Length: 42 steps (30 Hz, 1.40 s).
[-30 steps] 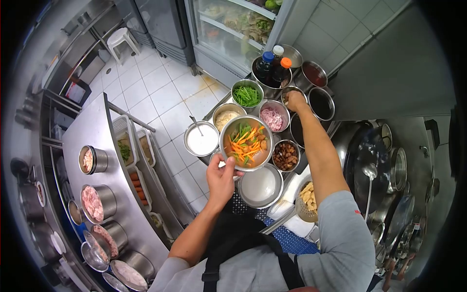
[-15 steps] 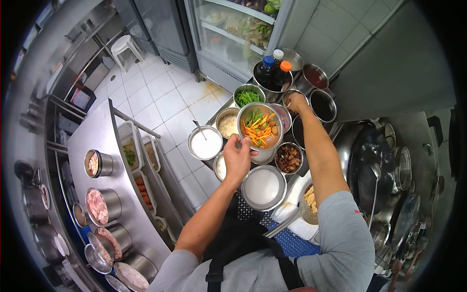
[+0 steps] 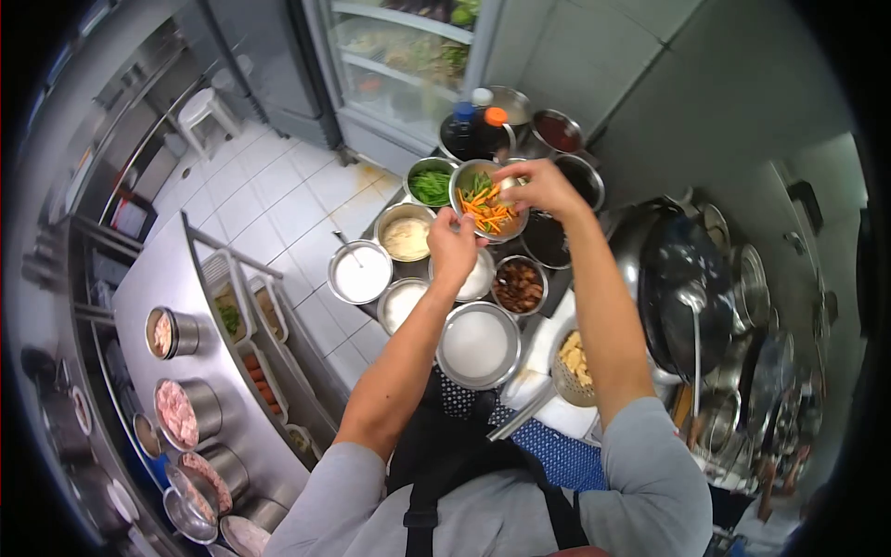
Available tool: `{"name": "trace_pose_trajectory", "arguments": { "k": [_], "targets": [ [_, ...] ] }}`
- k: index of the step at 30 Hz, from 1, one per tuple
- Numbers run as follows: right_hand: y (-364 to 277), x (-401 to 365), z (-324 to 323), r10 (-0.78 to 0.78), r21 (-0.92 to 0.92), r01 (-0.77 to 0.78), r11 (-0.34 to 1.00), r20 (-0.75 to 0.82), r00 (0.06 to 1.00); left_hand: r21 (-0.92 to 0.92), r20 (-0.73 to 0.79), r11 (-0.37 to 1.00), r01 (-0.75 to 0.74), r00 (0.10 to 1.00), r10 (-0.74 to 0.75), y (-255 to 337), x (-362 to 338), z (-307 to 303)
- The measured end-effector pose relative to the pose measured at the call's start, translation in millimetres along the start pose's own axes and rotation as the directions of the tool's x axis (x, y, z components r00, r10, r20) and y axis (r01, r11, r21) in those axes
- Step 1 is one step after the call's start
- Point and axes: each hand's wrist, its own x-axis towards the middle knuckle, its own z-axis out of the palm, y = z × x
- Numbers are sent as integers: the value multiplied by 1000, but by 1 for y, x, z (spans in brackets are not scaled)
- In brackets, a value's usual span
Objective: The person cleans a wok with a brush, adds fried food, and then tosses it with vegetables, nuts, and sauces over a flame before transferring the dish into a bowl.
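Note:
My left hand (image 3: 453, 247) grips the near rim of a steel bowl (image 3: 489, 200) filled with orange carrot strips, green pieces and brown bits, and holds it up over the row of ingredient pots. My right hand (image 3: 536, 185) hovers over the far side of that bowl. Its fingers are pinched around something small and pale, too blurred to identify.
Below the bowl stand steel pots: green beans (image 3: 429, 183), a pale mince (image 3: 405, 239), white powder with a spoon (image 3: 360, 273), dark brown chunks (image 3: 519, 286), a larger white-filled bowl (image 3: 477, 343). Sauce bottles (image 3: 471, 123) stand behind. A wok with a ladle (image 3: 691, 302) is on the right, meat tubs (image 3: 178, 412) on the left counter.
My left hand has carried the vegetable bowl farther away, toward the sauce pots. My right hand left the dark sauce pot and came over the bowl.

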Motion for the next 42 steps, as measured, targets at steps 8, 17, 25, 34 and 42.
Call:
{"name": "trace_pose_trajectory", "arguments": {
  "k": [8, 17, 25, 34, 42],
  "targets": [
    [15, -306, -64, -222, -447, -282, 849, -786, 577, -266, 248, 963, 47, 969, 21, 44, -80, 86],
    [256, -618, -121, 192, -270, -673, 688, -827, 528, 5, 465, 997, -77, 883, 66, 25, -209, 271],
    [149, -646, -42, 446, 451, -176, 875, -612, 653, 438, 744, 447, -780, 594, 306, -51, -297, 378],
    [105, -649, -18, 447, 674, 137, 726, -614, 650, 136, 265, 978, -159, 957, 119, -49, -270, 339],
    [13, -538, 60, 344, 879, 65, 472, -252, 905, -250, -34, 943, -218, 976, 216, 0, -219, 111]
  ]
}}
